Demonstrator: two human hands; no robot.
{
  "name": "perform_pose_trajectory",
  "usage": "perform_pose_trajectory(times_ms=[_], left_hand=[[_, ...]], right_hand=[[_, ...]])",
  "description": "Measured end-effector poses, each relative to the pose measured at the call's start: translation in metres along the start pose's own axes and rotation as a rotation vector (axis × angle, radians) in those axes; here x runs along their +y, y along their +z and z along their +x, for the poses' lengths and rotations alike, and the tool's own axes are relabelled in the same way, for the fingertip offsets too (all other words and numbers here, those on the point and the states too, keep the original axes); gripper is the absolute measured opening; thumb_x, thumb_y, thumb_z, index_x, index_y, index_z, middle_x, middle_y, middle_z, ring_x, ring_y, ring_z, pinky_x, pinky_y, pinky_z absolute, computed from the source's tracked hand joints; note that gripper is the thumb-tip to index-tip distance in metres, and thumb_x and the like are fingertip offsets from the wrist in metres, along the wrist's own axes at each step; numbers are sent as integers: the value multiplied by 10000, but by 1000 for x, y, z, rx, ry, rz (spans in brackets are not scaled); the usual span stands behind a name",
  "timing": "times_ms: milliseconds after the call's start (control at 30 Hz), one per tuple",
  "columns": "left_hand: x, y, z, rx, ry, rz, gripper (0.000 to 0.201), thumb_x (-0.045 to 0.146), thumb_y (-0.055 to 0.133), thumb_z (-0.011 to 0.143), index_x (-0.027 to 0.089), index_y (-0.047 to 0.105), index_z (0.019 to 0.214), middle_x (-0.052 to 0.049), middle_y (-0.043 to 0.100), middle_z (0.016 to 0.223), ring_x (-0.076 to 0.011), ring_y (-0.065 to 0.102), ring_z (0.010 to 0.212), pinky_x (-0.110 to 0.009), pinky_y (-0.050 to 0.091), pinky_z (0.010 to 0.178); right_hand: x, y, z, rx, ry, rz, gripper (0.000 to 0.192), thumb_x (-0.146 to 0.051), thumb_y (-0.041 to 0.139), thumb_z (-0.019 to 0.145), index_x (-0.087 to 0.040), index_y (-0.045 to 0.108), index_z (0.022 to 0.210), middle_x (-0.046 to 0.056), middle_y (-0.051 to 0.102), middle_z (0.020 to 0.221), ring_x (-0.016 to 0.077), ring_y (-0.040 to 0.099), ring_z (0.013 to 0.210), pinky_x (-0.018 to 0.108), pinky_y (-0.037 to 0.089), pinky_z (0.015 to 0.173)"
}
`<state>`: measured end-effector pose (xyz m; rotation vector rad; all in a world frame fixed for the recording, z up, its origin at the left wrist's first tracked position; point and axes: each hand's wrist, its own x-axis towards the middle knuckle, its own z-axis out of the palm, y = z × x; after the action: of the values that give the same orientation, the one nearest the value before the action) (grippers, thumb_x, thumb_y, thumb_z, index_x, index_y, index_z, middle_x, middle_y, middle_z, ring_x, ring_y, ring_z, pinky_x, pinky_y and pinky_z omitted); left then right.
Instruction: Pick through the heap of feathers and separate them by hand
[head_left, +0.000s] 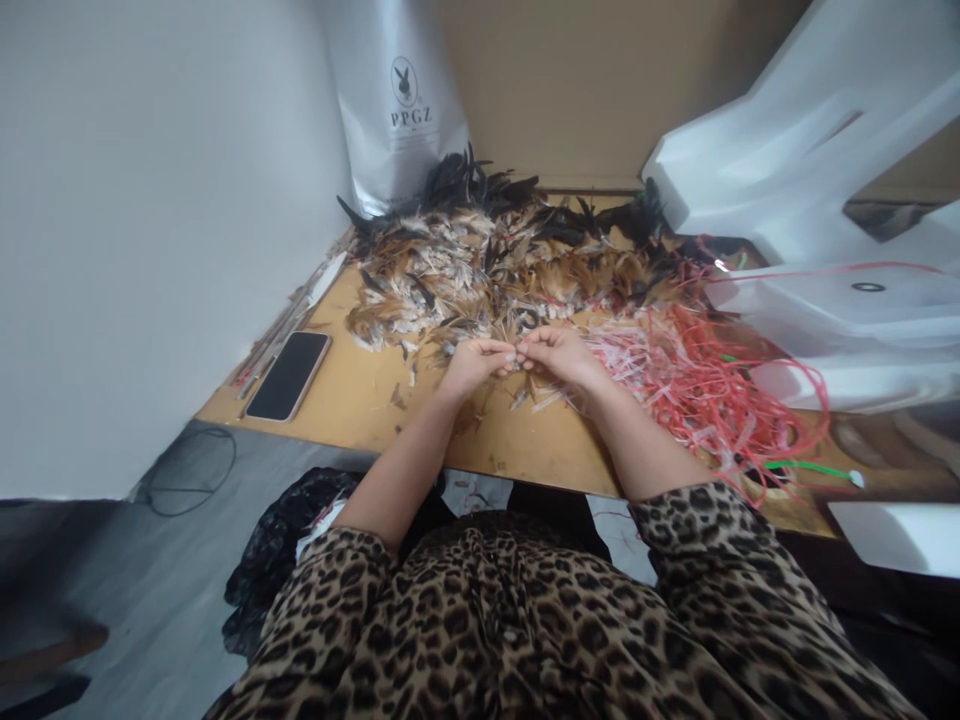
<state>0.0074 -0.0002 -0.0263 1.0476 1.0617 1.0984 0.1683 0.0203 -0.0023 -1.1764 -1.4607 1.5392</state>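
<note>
At the frame's center, the left hand (471, 362) and right hand (559, 355) pinch a small feather bundle (517, 358) together above the desk (360, 395). Loose grip could scatter quills into the feather heap (480, 265); the red string tangle (697, 385) may snag her wrist.

My desk (360, 400): worn matt wood. Feathers (480, 270) soft, fluffy. Red cords (697, 390) shiny plastic. Phone (289, 375) glossy glass. Bag (401, 110) silvery foil.

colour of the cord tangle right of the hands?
Mostly red, with pale pink-white strands mixed in: the cord tangle beside the right hand. Head view, the only one.
</note>
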Motion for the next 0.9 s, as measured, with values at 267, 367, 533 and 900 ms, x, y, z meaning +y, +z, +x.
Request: perform_pose_trajectory(times_ms=[267, 367, 533, 900], left_hand=[[2, 4, -2, 8, -19, 52, 269, 217, 744, 559, 85, 659, 778, -5, 624, 545, -64, 547, 486, -206, 463, 539], [1, 6, -2, 14, -10, 100, 281, 241, 765, 532, 92, 653, 743, 8, 601, 504, -62, 525, 454, -205, 452, 512], [0, 3, -1, 14, 15, 119, 259, 298, 743, 576, 104, 641, 715, -1, 601, 519, -74, 529, 458, -223, 453, 519], [12, 2, -7, -38, 35, 111, 233, 268, 724, 600, 98, 618, 718, -15, 607, 566, -80, 534, 486, -227, 437, 542]], right_hand=[[2, 2, 0, 65, -224, -206, 256, -389, 691, 629, -147, 614, 663, -19, 572, 563, 77, 460, 510, 220, 354, 520], [2, 5, 0, 70, -276, -254, 248, -388, 690, 630, -148, 633, 657, -10, 580, 573, 93, 476, 533, 227, 367, 528], [-3, -2, 2, 49, -303, -193, 237, -385, 661, 677, -154, 673, 732, 17, 645, 678, 116, 541, 604, 252, 426, 604], [-5, -17, -1, -59, -639, -490, 181, -262, 608, 764, -211, 693, 915, 54, 639, 892, 164, 582, 853, 326, 443, 800]])
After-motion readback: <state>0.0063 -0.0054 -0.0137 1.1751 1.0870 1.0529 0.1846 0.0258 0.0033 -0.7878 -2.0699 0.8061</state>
